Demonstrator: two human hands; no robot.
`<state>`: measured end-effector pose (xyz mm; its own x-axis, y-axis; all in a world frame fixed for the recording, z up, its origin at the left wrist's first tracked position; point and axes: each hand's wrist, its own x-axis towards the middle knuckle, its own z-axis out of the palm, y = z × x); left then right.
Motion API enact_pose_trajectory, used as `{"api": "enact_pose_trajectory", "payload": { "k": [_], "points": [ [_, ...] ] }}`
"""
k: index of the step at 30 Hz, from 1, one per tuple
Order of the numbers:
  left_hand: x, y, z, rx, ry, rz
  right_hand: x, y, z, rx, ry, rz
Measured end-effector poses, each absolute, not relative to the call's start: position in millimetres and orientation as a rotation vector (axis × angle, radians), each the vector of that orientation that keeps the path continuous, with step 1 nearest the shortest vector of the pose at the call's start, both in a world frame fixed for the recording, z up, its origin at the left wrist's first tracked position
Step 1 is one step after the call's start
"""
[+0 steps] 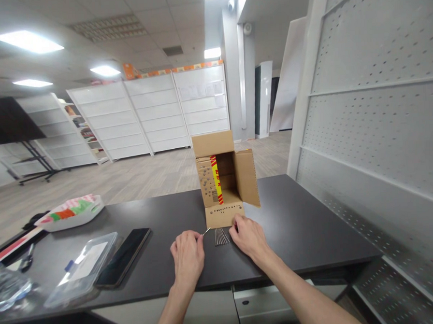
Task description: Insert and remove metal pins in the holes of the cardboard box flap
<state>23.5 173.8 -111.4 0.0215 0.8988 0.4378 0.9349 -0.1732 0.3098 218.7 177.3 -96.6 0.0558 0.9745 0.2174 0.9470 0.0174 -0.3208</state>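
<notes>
A cardboard box [228, 173] stands open on the dark desk, its flaps spread outward. The front flap [219, 217] slopes down toward me and has a row of small dark holes. Between the thumb and fingers of my left hand [188, 255] a thin metal nail [206, 231] is pinched, its tip close to the flap's lower left corner. My right hand [248, 235] is closed, with curled fingers at the flap's lower right corner; its fingertips are partly hidden. Several loose nails [221, 236] lie fanned out on the desk between my hands.
On the left of the desk [161, 213] lie a black phone [124, 257], a clear plastic case [86, 268], a water bottle [7, 286] and a white tray [74, 218] of colourful packets. A perforated white panel [374, 120] rises along the right side.
</notes>
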Motion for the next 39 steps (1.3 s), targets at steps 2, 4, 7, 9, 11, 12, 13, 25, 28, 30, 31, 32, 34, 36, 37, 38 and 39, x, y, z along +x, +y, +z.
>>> {"api": "enact_pose_trajectory", "payload": {
  "k": [2, 4, 7, 9, 11, 12, 13, 25, 28, 30, 31, 32, 34, 36, 37, 38, 39],
  "points": [
    [21.6, 176.7, -112.3, -2.160, -2.044, -0.984, 218.7, 177.3, -96.7, -1.970, -1.924, 0.102],
    [18.7, 179.5, -112.1, -2.167, -2.128, -1.182, 218.7, 177.4, -97.4, -1.967, -1.927, 0.098],
    [14.5, 181.3, -109.8, -2.186, -2.167, -1.526, 218.7, 177.5, -98.5, -1.956, -1.933, 0.094],
    [13.6, 181.5, -107.0, -2.158, -2.102, -1.666, 218.5, 177.4, -99.0, -1.958, -1.934, 0.088],
    [15.3, 182.8, -102.8, -2.123, -2.038, -1.736, 218.2, 177.4, -99.1, -1.968, -1.937, 0.086],
    [17.0, 184.3, -100.2, -2.110, -2.002, -1.763, 218.0, 177.4, -99.0, -1.972, -1.937, 0.090],
    [19.4, 186.4, -97.3, -2.113, -1.948, -1.787, 218.0, 177.3, -98.9, -1.976, -1.938, 0.096],
    [60.4, 229.5, -86.5, -2.218, -1.657, -1.875, 219.3, 178.9, -100.3, -1.965, -1.943, 0.084],
    [63.2, 234.2, -94.9, -2.207, -1.665, -1.895, 218.6, 179.1, -100.7, -1.971, -1.937, 0.099],
    [62.9, 234.6, -100.4, -2.184, -1.670, -1.915, 218.4, 179.2, -100.5, -1.968, -1.935, 0.102],
    [62.5, 234.2, -102.6, -2.168, -1.668, -1.929, 218.4, 179.2, -100.5, -1.964, -1.936, 0.101],
    [62.0, 233.7, -104.3, -2.154, -1.662, -1.942, 218.5, 179.3, -100.4, -1.961, -1.935, 0.098],
    [61.5, 232.7, -106.1, -2.147, -1.652, -1.961, 218.6, 179.3, -100.2, -1.956, -1.934, 0.086],
    [61.8, 231.9, -106.3, -2.168, -1.654, -1.961, 218.6, 179.1, -99.8, -1.954, -1.936, 0.078],
    [62.1, 231.7, -106.1, -2.182, -1.658, -1.953, 218.5, 178.9, -99.5, -1.957, -1.937, 0.079],
    [62.6, 231.6, -105.8, -2.192, -1.661, -1.941, 218.4, 178.7, -99.1, -1.963, -1.939, 0.082],
    [63.0, 231.5, -105.6, -2.199, -1.664, -1.925, 218.3, 178.5, -98.7, -1.970, -1.939, 0.088]
  ]
}}
